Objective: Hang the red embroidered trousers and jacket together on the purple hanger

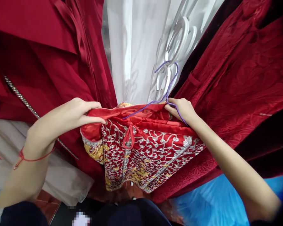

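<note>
A red garment (141,160) with silver and gold embroidery hangs in front of me, a knotted red cord loop (129,138) at its upper front. Its smooth red lining shows along the top, with a small size label (146,111) inside. My left hand (86,114) pinches the garment's upper left edge between thumb and fingers. At the upper right, my right hand (182,108) is closed on the top edge, beside the neck of a purple wire hanger (172,82). The hanger's arms reach into the garment's opening; part of them is hidden by cloth.
Plain dark-red garments (49,62) hang at the left, textured red ones (245,84) at the right. White cloth (141,40) and several white rings (179,40) are behind. Blue fabric (212,204) lies low right, pale sheer fabric (66,179) low left.
</note>
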Tool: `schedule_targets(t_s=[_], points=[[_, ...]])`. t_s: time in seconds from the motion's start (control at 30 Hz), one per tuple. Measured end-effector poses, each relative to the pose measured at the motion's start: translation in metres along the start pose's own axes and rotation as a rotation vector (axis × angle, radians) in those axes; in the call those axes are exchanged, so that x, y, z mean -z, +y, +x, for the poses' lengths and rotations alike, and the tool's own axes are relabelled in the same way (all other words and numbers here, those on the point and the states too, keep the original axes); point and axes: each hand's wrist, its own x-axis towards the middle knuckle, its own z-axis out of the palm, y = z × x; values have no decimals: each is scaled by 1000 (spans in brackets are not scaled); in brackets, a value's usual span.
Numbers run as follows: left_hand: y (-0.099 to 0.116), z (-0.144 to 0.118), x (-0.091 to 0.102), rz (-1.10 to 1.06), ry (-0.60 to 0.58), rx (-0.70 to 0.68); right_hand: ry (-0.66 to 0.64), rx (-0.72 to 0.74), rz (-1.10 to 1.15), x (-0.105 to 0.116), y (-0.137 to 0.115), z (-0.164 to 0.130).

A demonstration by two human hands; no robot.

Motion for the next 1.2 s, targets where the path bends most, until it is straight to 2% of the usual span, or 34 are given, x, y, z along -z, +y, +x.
schedule_targets(t_s=[0.1, 0.23, 0.4, 0.47, 0.57, 0.67, 0.73, 0.83, 0.9, 0.97, 1.03, 1.07, 1.13, 1.2], points=[[-11, 0, -21, 306, -90, -45, 0, -10, 9, -2, -2, 1], [-28, 3, -56, 610, 27, 138, -4, 2, -48, 1, -4, 1], [-45, 3, -111, 564, 257, 359, 21, -4, -108, 4, -4, 0], [-48, -1, -136, 500, 283, 446, 20, -17, -105, 5, -5, -1], [-56, -12, -164, 386, 149, 550, 12, -34, -85, 6, -6, -1], [-69, -27, -173, 327, -54, 562, -7, -33, -100, 8, -7, -3], [-78, -39, -170, 364, -111, 537, -27, -30, -117, 9, -8, -4], [-87, -60, -160, 447, -86, 467, -49, -39, -95, 7, -7, -3], [-95, -74, -154, 493, 26, 387, -56, -46, -64, 5, -5, -2], [-109, -88, -151, 547, 233, 279, -58, -54, -46, 2, -4, -1], [-130, -102, -149, 580, 433, 118, -48, -65, -36, -1, -3, 0], [-142, -108, -149, 574, 488, 19, -45, -67, -30, -2, -3, 0], [-162, -118, -147, 514, 511, -167, -44, -60, -9, -3, -2, 0], [-170, -122, -144, 449, 492, -267, -47, -51, 12, -3, -3, 1]])
